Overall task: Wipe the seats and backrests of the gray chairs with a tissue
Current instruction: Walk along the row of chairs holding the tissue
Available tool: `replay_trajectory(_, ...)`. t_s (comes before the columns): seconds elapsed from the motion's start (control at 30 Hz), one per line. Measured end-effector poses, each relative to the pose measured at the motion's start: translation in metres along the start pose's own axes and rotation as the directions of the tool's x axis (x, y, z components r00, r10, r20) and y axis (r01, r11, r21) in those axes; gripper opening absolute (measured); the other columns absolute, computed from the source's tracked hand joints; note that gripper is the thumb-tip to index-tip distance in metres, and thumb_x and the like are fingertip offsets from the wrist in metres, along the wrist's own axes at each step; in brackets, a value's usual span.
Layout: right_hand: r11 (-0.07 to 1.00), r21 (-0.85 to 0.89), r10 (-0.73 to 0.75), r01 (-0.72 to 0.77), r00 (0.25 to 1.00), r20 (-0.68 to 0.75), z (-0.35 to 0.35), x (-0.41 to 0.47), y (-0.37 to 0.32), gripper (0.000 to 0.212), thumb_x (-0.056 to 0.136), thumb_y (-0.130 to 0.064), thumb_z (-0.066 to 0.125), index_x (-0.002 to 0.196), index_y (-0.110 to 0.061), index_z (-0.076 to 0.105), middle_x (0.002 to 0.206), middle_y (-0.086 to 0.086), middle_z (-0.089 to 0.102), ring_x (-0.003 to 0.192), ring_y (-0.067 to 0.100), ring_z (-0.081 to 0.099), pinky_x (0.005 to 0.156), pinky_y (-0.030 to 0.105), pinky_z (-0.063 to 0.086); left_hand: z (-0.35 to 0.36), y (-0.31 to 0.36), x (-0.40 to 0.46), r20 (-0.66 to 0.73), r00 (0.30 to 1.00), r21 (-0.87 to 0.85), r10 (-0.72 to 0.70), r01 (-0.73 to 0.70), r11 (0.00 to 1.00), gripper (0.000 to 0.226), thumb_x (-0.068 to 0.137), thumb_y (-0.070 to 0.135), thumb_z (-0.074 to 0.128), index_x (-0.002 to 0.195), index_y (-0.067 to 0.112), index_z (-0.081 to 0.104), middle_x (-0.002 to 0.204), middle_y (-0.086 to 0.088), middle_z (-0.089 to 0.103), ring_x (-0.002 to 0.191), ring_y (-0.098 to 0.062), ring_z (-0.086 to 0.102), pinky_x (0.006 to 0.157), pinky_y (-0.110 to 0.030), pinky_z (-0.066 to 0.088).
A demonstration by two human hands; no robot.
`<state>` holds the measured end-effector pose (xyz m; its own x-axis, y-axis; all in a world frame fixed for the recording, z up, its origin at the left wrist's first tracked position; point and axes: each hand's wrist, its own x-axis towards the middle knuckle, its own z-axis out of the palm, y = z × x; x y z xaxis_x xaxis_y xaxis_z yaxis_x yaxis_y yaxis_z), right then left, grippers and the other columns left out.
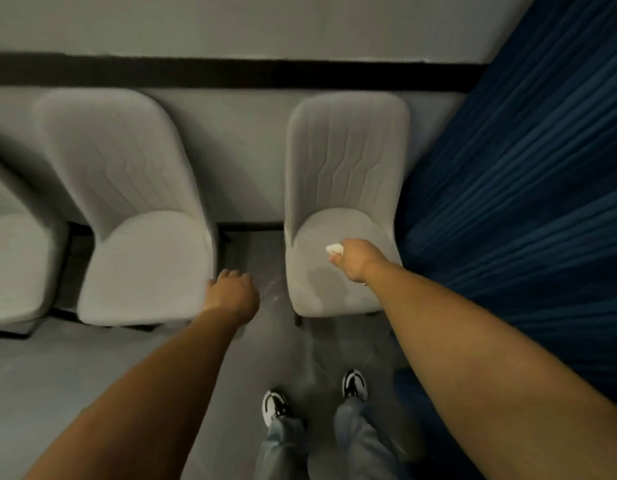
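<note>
Your right fingers pinch a small white crumpled tissue over the seat of the right-hand gray upholstered chair.

From the head view, your right hand reaches out above the middle of that chair's seat, the tissue sticking out at the fingertips; you cannot tell whether it touches the fabric. Your left hand holds nothing, its fingers loosely curled downward at the front right corner of the middle gray upholstered chair, touching or just beside its edge. A third gray chair shows partly at the left edge. All three stand against a pale wall with a black horizontal stripe. A dark blue pleated curtain hangs just beside the right-hand chair. Your black-and-white shoes stand on the gray floor.
</note>
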<state>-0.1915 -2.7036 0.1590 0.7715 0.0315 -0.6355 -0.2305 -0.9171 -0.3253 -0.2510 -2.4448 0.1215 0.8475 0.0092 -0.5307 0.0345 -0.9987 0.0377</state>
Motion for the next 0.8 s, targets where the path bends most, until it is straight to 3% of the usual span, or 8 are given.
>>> replay_trajectory(0.2,0.968,-0.186,-0.177,0.166,0.983,-0.043,-0.011,-0.04,-0.082,0.038,0.1,-0.032,0.053,0.13,-0.01,0.058,0.132,0.014,0.061,0.117,0.033,0.057,0.089,0.031,0.044,-0.038,-0.06,-0.052,-0.102,0.989,-0.093,-0.109,0.1,0.991,0.043,0.095,0.037,0.042,0.132,0.018,0.053,0.134,-0.007,0.053,0.126,-0.028,0.044,0.103,-0.045,0.036)
replay_trajectory(0.37,0.908,-0.292,-0.32,0.301,0.947,-0.018,-0.01,-0.052,-0.136,0.027,0.096,-0.027,0.058,0.117,-0.01,0.06,0.121,0.014,0.064,0.106,0.033,0.061,0.071,0.03,0.041,-0.051,-0.113,-0.107,-0.308,0.928,-0.239,-0.21,0.138,0.961,0.059,0.097,0.038,0.047,0.15,0.017,0.033,0.148,-0.006,0.044,0.136,-0.026,0.038,0.108,-0.042,0.034)
replay_trajectory(0.57,0.772,-0.377,-0.527,0.511,0.847,0.067,0.009,-0.054,-0.199,0.027,0.094,-0.025,0.058,0.114,-0.008,0.06,0.121,0.017,0.065,0.109,0.036,0.06,0.076,0.032,0.04,-0.044,-0.146,-0.181,-0.448,0.823,-0.31,-0.35,0.224,0.924,0.066,0.094,0.041,0.054,0.151,0.014,0.034,0.15,-0.008,0.043,0.138,-0.026,0.038,0.111,-0.043,0.032)
replay_trajectory(0.8,0.641,-0.324,-0.662,0.696,0.714,0.226,0.051,-0.082,-0.261,0.034,0.096,-0.023,0.058,0.127,-0.01,0.059,0.129,0.012,0.063,0.11,0.032,0.06,0.083,0.032,0.047,-0.008,-0.147,-0.257,-0.361,0.755,-0.343,-0.547,0.438,0.831,0.068,0.093,0.051,0.049,0.151,0.02,0.032,0.153,-0.004,0.039,0.142,-0.024,0.032,0.114,-0.042,0.029)
